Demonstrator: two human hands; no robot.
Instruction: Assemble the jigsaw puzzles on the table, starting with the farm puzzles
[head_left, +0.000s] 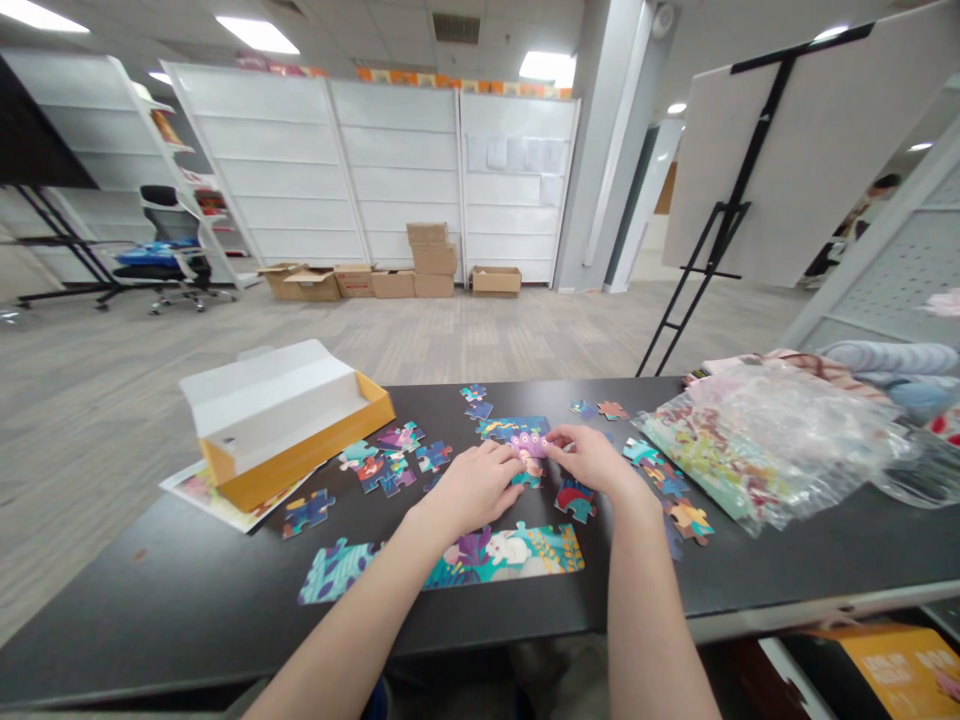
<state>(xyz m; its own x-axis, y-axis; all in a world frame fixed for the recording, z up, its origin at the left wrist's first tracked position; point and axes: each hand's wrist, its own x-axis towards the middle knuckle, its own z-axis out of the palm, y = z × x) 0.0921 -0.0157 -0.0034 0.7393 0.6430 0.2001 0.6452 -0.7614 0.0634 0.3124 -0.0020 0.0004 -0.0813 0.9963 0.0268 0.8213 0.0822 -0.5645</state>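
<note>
Both my hands meet over a pink puzzle piece [529, 444] at the middle of the black table [180, 590]. My left hand [474, 486] and my right hand [591, 458] pinch that piece from either side, just below a small joined cluster [511, 427]. A joined strip of puzzle [480, 558] lies nearer to me, partly under my left forearm. Loose colourful pieces [390, 462] are scattered left of my hands, and a few more [679, 505] lie to the right.
An open yellow box [289, 420] with its white lid stands at the left on a printed sheet [196, 490]. A clear plastic bag [757, 440] over a printed picture lies at the right. An easel with a white board [720, 230] stands behind the table.
</note>
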